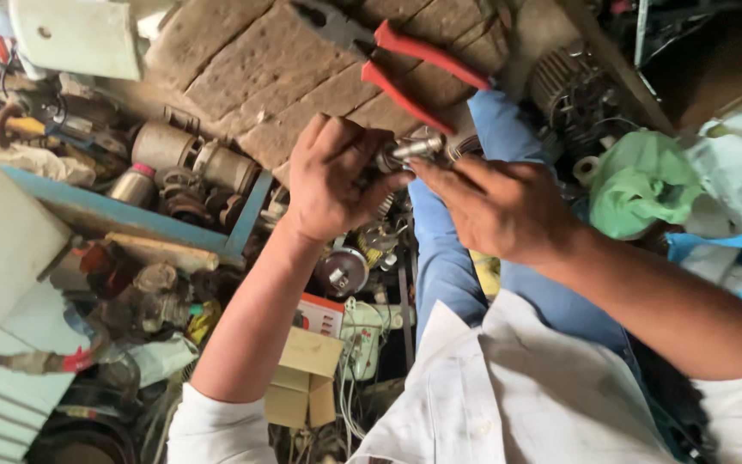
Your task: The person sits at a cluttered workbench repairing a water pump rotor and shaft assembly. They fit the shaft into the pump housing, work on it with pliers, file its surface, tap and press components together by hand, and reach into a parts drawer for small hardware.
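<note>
A person's left hand (330,176) closes around a small silver metal fitting (412,148), its grip wrapped on the part's near end, while the right hand (495,206) pinches the same fitting from the other side with fingertips (427,169) narrowed against it. The fitting sits between both hands, above the person's blue-trousered lap (448,258). Red-handled pliers (405,60) lie just beyond on a worn brick floor (242,69). A blue-edged tray (130,213) of rusted motor parts (184,176) stands to the left; a green plastic bag (641,182) lies right.
</note>
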